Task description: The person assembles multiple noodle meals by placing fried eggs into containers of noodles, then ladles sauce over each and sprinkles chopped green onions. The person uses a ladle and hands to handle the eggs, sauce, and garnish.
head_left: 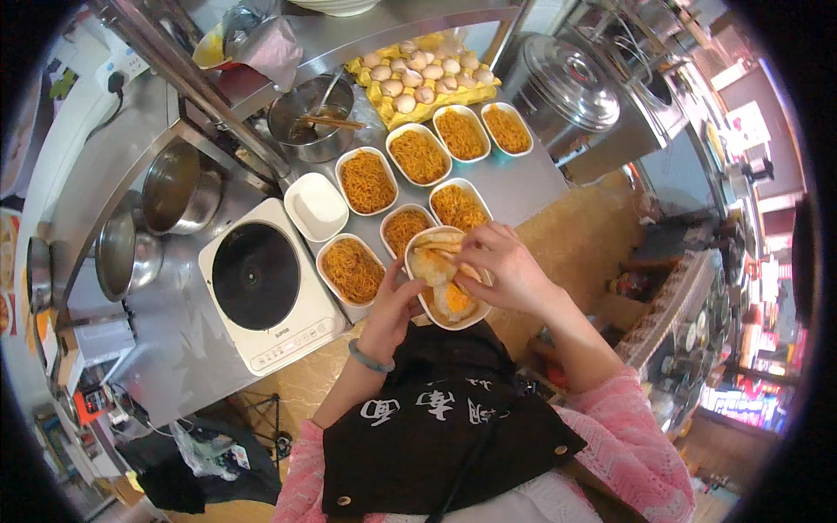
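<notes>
Close to my body, a white oval bowl (451, 325) of fried eggs (432, 267) is tilted toward me. My left hand (390, 307) is closed round the bowl's left side, its thumb reaching over the rim. From the right, my right hand (513, 267) dips its bent fingers into the bowl and grips a fried egg at its edge; an orange yolk (456, 298) shows just below. Just beyond the bowl stand white tubs of noodles: one tub (406, 228) directly behind, another (351, 270) by my left hand, and a third (459, 205) above my right hand.
More noodle tubs (367, 180) and an unfilled white tub (316, 207) stand on the steel counter. An induction cooker (255, 275) lies left. Behind are a pot with chopsticks (310, 119), a yellow tray of eggs (426, 78) and a large lidded pot (567, 80).
</notes>
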